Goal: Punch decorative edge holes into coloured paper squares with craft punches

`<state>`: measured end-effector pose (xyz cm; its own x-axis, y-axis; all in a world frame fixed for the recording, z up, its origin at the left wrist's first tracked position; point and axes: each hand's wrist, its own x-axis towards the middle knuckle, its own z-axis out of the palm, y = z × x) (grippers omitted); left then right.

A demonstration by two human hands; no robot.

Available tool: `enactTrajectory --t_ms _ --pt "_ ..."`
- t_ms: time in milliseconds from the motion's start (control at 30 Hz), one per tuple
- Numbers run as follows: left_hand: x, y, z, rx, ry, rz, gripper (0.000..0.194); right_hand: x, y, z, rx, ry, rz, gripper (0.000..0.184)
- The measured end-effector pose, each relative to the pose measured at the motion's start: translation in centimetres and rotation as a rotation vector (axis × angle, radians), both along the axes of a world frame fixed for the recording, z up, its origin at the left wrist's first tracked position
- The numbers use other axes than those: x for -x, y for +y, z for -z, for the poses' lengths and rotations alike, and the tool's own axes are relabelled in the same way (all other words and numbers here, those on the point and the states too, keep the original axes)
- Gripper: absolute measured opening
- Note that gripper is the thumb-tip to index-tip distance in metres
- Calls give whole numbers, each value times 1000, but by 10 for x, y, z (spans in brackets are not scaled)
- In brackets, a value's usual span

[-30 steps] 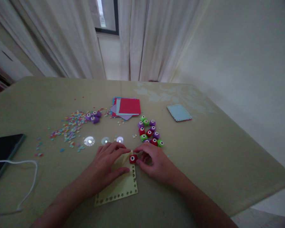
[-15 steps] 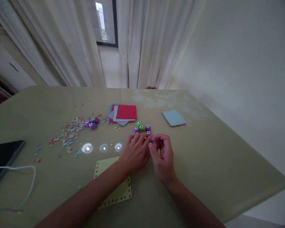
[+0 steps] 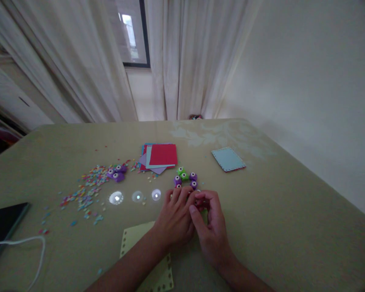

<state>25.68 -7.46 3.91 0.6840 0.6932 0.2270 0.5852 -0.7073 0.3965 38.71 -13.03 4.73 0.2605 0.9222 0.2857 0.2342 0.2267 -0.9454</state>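
Small purple and green pieces with white eyes [image 3: 184,176] form a curved row on the table, its near part hidden under my hands. My left hand [image 3: 177,215] lies palm down over that near part, its fingers stretched forward and slightly bent, touching the pieces. Close against its fingertips, my right hand [image 3: 212,227] is closed, thumb and curled fingers drawn together. A bit of green and red shows inside the right hand's curl; what it pinches is mostly hidden. Under my left forearm lies a pale yellow card with holes along its edges [image 3: 140,231].
Colourful confetti bits [image 3: 91,186] are scattered at left, beside a cluster of purple eyed pieces [image 3: 117,174]. Farther back lie stacked coloured cards [image 3: 163,155] and a light blue card [image 3: 228,159]. A dark phone [image 3: 4,225] and white cable [image 3: 42,251] sit at the left edge.
The view has tilted slightly up, so everything sits lower in the picture. Both hands stay together at the eyed pieces, with the right fingers shifted slightly.
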Motion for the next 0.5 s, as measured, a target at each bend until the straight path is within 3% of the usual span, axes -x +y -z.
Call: enactTrajectory --t_ms 333,500 --pt "-1 -3 4 71 -112 -43 39 2 0 6 -26 -51 7 14" --pt "1 7 -6 84 -296 -193 31 0 2 7 -84 -95 63 15"
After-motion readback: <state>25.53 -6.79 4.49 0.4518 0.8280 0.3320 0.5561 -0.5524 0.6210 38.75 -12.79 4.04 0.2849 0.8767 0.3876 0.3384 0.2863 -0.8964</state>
